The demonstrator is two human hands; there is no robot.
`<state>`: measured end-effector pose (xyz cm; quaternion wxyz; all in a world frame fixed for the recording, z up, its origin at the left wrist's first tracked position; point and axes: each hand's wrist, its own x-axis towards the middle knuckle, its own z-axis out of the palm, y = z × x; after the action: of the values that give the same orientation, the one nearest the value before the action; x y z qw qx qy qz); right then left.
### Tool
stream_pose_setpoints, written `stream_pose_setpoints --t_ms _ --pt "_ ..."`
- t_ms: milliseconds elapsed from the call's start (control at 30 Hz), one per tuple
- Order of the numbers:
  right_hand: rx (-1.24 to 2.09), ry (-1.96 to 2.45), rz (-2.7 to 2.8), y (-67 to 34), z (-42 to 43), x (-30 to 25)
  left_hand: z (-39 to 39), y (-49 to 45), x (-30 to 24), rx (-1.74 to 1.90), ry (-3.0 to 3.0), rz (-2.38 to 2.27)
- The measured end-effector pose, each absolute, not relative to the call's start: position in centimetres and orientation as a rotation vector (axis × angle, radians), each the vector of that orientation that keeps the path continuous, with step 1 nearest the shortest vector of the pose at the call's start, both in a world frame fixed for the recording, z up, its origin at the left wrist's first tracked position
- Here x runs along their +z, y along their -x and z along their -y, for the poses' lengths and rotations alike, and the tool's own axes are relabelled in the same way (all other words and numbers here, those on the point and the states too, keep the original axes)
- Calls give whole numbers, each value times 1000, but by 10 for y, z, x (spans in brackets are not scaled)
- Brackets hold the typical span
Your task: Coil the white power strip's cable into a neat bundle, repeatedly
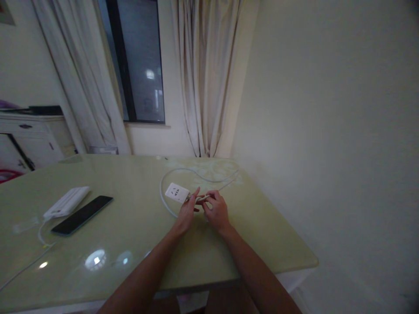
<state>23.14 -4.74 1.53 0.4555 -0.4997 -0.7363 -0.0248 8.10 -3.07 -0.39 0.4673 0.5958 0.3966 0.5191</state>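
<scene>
A small white socket block (177, 192) lies at the middle of the table, its outlet face turned up. Its pale cord (200, 199) runs from the block's right end into both hands, bent or twisted between them. My left hand (187, 210) is closed on the cord close to the block. Just to the right, my right hand (216, 209) pinches the same cord with thumb and fingers. The rest of the cord loops over the tabletop behind the hands. Whether the cord is knotted there cannot be made out.
On the left of the glossy greenish table (262, 235) lie a dark phone (82, 216) and a white power strip or adapter-like block (67, 202) with a thin cable (26, 266). A wall (327, 131) runs along the right side. Curtains (209, 78) hang behind.
</scene>
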Motion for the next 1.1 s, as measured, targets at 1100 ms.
stream_pose_setpoints --t_ms 1100 --pt "-394 1052 1856 -244 45 15 53 -83 1 1368 -1710 -906"
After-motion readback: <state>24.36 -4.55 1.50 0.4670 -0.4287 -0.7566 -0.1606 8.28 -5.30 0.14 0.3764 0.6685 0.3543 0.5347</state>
